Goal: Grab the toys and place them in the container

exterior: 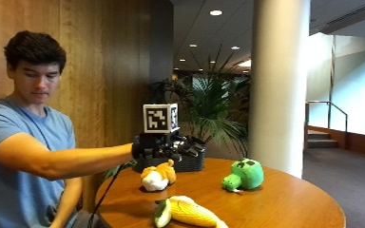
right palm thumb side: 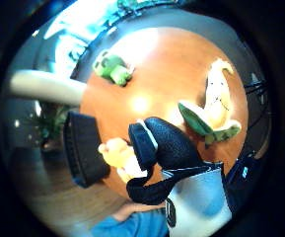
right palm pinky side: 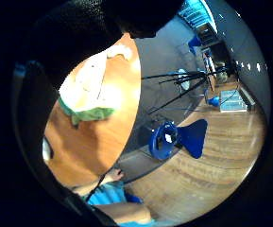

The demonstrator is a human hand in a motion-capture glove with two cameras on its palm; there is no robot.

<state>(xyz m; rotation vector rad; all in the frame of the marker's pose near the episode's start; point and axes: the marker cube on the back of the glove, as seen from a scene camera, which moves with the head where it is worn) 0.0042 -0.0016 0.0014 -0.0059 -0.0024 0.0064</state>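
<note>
Three plush toys lie on the round wooden table (exterior: 283, 204). An orange and white one (exterior: 158, 176) sits near the back left, a green one (exterior: 244, 175) to its right, and a yellow corn cob with green husk (exterior: 186, 213) at the front. My gloved right hand (exterior: 167, 146) hovers above the orange toy, fingers relaxed, holding nothing. A dark basket (exterior: 188, 164) stands just behind the hand. The thumb side palm view shows the orange toy (right palm thumb side: 117, 154) beside the basket (right palm thumb side: 85, 148), plus the corn (right palm thumb side: 216, 106) and the green toy (right palm thumb side: 111, 66). The corn (right palm pinky side: 86, 94) also shows in the little finger side view.
A white pillar (exterior: 279, 85) and a leafy plant (exterior: 214, 109) stand behind the table. A blue chair (right palm pinky side: 176, 137) and a black tripod (right palm pinky side: 183, 85) stand on the floor beside the table. The person's bare arm hangs at the table's near left edge.
</note>
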